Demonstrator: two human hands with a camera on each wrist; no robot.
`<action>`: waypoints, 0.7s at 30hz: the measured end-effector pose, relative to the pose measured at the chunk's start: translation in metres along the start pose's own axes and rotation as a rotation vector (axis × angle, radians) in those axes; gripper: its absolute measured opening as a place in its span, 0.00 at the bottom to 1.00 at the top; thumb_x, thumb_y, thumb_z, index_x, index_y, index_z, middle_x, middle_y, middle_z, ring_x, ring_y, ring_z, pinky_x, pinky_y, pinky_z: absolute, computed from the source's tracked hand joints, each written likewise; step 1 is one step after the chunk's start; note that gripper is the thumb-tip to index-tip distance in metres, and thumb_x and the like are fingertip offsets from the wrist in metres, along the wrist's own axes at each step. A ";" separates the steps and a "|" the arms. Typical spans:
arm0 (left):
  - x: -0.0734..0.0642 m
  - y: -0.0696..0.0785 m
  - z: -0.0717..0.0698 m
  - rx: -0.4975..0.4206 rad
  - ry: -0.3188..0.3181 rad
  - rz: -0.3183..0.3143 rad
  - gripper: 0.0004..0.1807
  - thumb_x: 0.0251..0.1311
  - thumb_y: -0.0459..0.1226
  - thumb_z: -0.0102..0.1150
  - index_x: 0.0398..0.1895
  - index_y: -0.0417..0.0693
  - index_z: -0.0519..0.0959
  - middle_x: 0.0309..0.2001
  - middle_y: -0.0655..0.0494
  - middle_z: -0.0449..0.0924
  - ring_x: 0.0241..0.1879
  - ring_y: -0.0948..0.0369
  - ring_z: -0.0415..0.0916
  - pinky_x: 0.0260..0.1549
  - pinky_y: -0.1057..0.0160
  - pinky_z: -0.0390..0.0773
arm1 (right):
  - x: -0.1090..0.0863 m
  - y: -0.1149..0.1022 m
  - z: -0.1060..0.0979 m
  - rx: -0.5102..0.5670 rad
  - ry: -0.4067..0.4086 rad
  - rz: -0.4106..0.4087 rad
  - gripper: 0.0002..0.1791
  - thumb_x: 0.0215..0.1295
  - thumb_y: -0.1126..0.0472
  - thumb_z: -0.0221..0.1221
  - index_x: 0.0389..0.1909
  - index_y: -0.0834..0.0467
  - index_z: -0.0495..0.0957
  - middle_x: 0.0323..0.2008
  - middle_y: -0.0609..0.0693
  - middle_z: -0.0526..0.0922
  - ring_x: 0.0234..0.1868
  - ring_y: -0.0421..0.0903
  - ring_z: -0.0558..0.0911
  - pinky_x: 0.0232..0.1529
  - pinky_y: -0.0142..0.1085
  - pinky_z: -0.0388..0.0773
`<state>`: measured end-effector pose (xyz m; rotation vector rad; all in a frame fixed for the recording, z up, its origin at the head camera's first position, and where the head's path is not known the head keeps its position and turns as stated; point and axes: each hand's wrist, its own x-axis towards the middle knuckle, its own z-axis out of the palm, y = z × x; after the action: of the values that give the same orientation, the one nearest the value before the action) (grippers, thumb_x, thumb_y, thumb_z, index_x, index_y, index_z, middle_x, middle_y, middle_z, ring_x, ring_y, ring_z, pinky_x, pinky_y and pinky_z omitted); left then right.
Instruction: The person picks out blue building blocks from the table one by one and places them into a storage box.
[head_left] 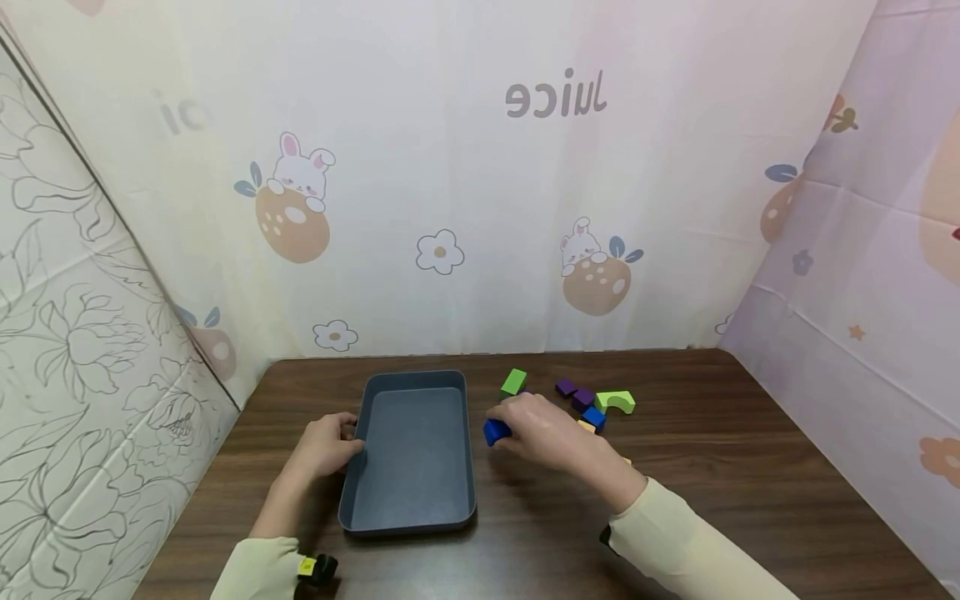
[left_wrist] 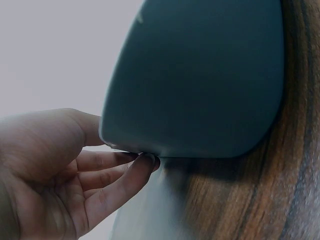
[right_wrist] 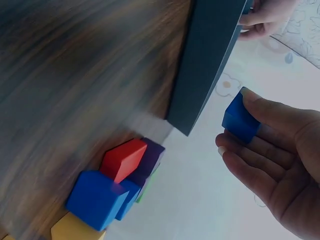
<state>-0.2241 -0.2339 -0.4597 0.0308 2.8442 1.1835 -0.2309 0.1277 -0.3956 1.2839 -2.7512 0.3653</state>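
Note:
My right hand pinches a blue block between thumb and fingers, raised just to the right of a dark grey rectangular tray. At the tray's left side, my left hand holds the rim, thumb at the edge and fingertips against the outer wall. The tray's floor is bare. Beyond the right hand lie loose blocks: a green one, purple ones, a second blue one and a light green arch. A red block shows in the right wrist view, hidden in the head view.
Part of a yellow block sticks out beside the blue ones. The brown wooden table ends at the back against a printed curtain. Another curtain hangs along the right side.

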 end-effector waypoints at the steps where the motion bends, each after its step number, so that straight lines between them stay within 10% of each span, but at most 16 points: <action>1: 0.000 0.000 0.000 0.000 0.000 0.001 0.28 0.62 0.30 0.66 0.64 0.23 0.75 0.37 0.45 0.87 0.24 0.57 0.85 0.23 0.56 0.88 | 0.001 -0.002 0.000 0.003 0.001 0.006 0.15 0.63 0.61 0.76 0.48 0.60 0.87 0.40 0.49 0.89 0.40 0.40 0.86 0.43 0.36 0.88; 21: 0.003 -0.002 0.001 -0.020 -0.011 -0.016 0.29 0.62 0.29 0.66 0.65 0.24 0.74 0.37 0.45 0.86 0.23 0.56 0.85 0.23 0.57 0.89 | 0.021 -0.028 0.011 0.053 0.014 0.024 0.18 0.68 0.58 0.72 0.55 0.61 0.86 0.44 0.50 0.89 0.43 0.41 0.87 0.44 0.31 0.88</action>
<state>-0.2267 -0.2347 -0.4620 0.0139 2.8179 1.2051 -0.2229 0.0922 -0.3978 1.2564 -2.7653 0.4501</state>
